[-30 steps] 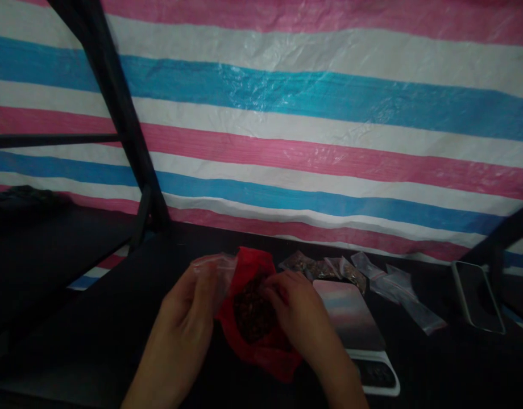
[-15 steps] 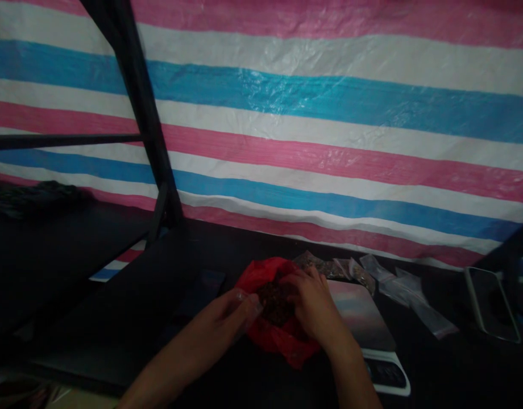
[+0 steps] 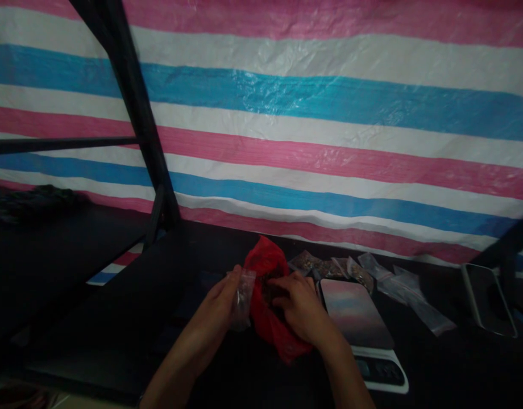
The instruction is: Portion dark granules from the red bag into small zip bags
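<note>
My left hand [image 3: 221, 304] grips a small clear zip bag [image 3: 243, 301] between thumb and fingers, at the left side of a red plastic bag [image 3: 268, 258]. The red bag lies open on the black table, with dark brown loose bits [image 3: 270, 291] inside. Into its mouth reaches my right hand [image 3: 304, 309], fingers bent and tips closing on the bits. The exact kind of these bits is too dark to make out. Just right of that hand sits a flat kitchen scale [image 3: 357, 315] with a silver plate and white base.
Behind the scale lie several filled small bags [image 3: 330, 267]. Flat clear zip bags [image 3: 409, 289] are spread to the right, beside a phone [image 3: 489, 301]. A black metal post [image 3: 144, 125] stands at left, before a striped plastic sheet [image 3: 308, 102].
My left hand has drawn back a little and turned upright, so the clear bag shows more fully. The red bag's far edge stands higher and its mouth is narrower. My right hand has shifted slightly.
</note>
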A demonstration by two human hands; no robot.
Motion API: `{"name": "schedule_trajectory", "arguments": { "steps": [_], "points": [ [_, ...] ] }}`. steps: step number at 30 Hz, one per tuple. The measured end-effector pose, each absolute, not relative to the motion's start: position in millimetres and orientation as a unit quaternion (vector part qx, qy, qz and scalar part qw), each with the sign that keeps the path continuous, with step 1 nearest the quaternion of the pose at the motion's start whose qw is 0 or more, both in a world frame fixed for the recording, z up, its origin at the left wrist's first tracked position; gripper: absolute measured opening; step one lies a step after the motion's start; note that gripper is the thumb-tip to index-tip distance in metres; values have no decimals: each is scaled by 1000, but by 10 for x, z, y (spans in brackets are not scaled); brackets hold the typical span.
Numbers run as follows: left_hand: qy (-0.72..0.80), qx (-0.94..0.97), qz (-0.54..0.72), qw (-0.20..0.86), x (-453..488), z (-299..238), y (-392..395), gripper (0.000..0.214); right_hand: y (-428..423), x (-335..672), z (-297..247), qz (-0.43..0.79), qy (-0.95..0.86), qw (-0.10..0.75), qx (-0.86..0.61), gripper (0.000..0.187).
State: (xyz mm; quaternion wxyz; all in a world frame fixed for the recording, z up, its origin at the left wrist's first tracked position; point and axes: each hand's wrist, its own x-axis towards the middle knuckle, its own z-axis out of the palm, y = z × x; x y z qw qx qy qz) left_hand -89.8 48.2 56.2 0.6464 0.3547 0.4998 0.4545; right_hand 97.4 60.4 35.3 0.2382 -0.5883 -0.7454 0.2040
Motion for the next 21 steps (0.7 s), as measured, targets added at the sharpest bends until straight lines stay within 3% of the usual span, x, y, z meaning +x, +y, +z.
{"name": "schedule_trajectory", "arguments": {
  "steps": [7,15,21],
  "points": [
    [525,405,466,586,-908,425,540,53,558,979,269,302,-686,310,-585,35],
    [545,608,486,311,-886,352,603,39,597,1101,316,422,-621,455,-478,32],
    [568,698,407,155,-785,301,581,40,568,1138,439,378,-595,502,-502,35]
  ]
}}
